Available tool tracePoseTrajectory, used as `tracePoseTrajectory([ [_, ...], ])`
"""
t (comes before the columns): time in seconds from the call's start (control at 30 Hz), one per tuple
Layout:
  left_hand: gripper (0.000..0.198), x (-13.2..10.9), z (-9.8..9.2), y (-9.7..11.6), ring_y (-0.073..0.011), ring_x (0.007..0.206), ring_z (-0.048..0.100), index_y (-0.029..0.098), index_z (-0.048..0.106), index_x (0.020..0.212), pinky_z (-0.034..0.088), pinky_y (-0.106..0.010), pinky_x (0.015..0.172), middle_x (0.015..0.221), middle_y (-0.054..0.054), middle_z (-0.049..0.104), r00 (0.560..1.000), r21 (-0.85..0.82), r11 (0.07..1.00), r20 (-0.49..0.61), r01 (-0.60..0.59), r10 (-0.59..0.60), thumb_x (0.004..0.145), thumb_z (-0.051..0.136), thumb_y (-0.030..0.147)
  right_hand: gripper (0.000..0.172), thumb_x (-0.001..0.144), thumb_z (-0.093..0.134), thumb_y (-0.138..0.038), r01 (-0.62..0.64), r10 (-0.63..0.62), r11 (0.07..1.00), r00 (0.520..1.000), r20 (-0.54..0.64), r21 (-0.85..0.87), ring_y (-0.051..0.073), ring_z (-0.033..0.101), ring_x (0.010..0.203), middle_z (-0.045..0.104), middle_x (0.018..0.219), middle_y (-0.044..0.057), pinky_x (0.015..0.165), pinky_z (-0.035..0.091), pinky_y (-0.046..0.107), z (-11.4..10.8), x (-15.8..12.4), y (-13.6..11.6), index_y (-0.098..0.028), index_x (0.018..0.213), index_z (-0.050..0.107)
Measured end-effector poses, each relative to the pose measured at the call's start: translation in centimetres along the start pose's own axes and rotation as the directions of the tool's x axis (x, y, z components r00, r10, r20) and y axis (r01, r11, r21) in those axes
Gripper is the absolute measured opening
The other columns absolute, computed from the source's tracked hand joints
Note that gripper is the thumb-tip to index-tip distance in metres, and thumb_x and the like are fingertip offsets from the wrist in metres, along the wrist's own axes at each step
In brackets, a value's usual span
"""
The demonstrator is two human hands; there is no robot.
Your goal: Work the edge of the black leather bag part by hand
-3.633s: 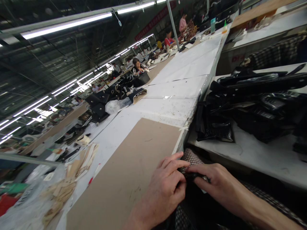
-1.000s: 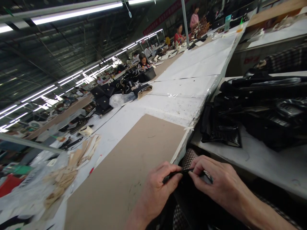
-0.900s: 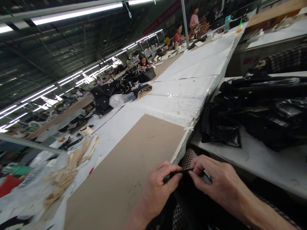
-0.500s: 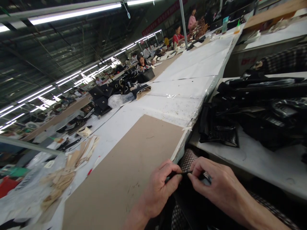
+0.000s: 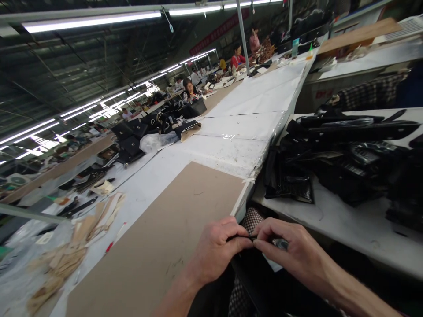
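Note:
My left hand (image 5: 216, 248) and my right hand (image 5: 289, 253) meet at the near edge of the brown board (image 5: 172, 233), over my lap in checked cloth (image 5: 251, 218). Both pinch a thin black strap (image 5: 246, 238) that runs between their fingertips. The left fingers are curled round one end of it. The right thumb and forefinger grip the other end, where a small shiny piece (image 5: 280, 243) shows. Most of the strap is hidden by the fingers.
A long white table (image 5: 251, 114) runs away ahead. Tan paper pieces (image 5: 76, 237) lie at the left. Black bags (image 5: 132, 141) and a plastic wrap (image 5: 158, 141) sit mid-left. A pile of black bag parts (image 5: 350, 154) covers the right bench (image 5: 333, 215). Other people work far off.
The two hands have drawn closer together on the strap, so less of it shows between them. The view has swung a little to the left and down.

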State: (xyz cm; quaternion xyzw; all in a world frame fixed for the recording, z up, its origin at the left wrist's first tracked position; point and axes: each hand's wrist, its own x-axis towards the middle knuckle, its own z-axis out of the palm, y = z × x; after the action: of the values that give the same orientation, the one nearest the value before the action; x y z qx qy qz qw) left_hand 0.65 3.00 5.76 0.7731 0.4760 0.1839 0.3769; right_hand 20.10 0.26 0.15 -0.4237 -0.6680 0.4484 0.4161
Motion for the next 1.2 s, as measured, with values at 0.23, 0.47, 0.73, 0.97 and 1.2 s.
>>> tracePoseTrajectory([
  [0.23, 0.008, -0.1, 0.1, -0.1, -0.0128, 0.080, 0.057, 0.021, 0.070, 0.085, 0.041, -0.021, 0.075, 0.085, 0.002, 0.061, 1.000, -0.063, 0.998, 0.012, 0.023, -0.022, 0.089, 0.063, 0.020, 0.031, 0.080, 0.061, -0.023, -0.195, 0.206, 0.970, 0.976, -0.072, 0.144, 0.020, 0.066, 0.099, 0.063, 0.119, 0.004, 0.084, 0.056, 0.033, 0.2, -1.8, 1.9, -0.025, 0.108, 0.047],
  [0.47, 0.020, -0.3, 0.1, -0.6, -0.0139, 0.093, 0.059, 0.023, 0.070, 0.103, 0.043, -0.021, 0.085, 0.098, -0.001, 0.062, 0.996, -0.126, 0.992, 0.084, -0.020, 0.031, 0.094, 0.054, 0.016, 0.028, 0.090, 0.057, -0.035, -0.203, 0.195, 0.977, 0.974, 0.118, 0.060, 0.023, 0.065, 0.100, 0.072, 0.103, 0.000, 0.093, 0.049, 0.032, -1.0, -1.6, 1.6, -0.026, 0.113, 0.070],
  [0.73, 0.016, 0.6, -1.1, -1.5, -0.0137, 0.086, 0.056, 0.017, 0.071, 0.090, 0.042, -0.021, 0.082, 0.090, -0.002, 0.060, 0.971, -0.214, 0.977, 0.233, -0.010, 0.061, 0.090, 0.057, 0.010, 0.026, 0.094, 0.058, -0.035, -0.232, 0.140, 0.948, 0.919, 0.368, 0.218, 0.021, 0.064, 0.088, 0.072, 0.091, -0.001, 0.077, 0.048, 0.025, -2.2, 0.2, 1.4, -0.028, 0.116, 0.071],
  [0.97, 0.013, 2.6, -2.3, -3.3, -0.0161, 0.089, 0.058, 0.015, 0.074, 0.090, 0.042, -0.024, 0.089, 0.091, -0.005, 0.063, 0.911, -0.308, 0.951, 0.380, -0.036, 0.158, 0.088, 0.061, 0.013, 0.020, 0.091, 0.061, -0.033, -0.273, 0.164, 0.945, 0.872, 0.461, 0.181, 0.013, 0.055, 0.067, 0.069, 0.079, -0.004, 0.062, 0.042, 0.021, -2.2, 1.5, 1.8, -0.024, 0.104, 0.075],
  [1.2, 0.009, 2.6, -2.6, -3.6, -0.0174, 0.087, 0.059, 0.018, 0.075, 0.086, 0.044, -0.027, 0.085, 0.088, -0.005, 0.065, 0.939, -0.338, 0.941, 0.325, 0.006, 0.111, 0.082, 0.074, 0.025, 0.027, 0.090, 0.060, -0.027, -0.283, 0.190, 0.937, 0.904, 0.383, 0.204, 0.017, 0.063, 0.081, 0.072, 0.092, -0.003, 0.073, 0.046, 0.024, -1.7, 1.9, 1.6, -0.027, 0.115, 0.070],
])
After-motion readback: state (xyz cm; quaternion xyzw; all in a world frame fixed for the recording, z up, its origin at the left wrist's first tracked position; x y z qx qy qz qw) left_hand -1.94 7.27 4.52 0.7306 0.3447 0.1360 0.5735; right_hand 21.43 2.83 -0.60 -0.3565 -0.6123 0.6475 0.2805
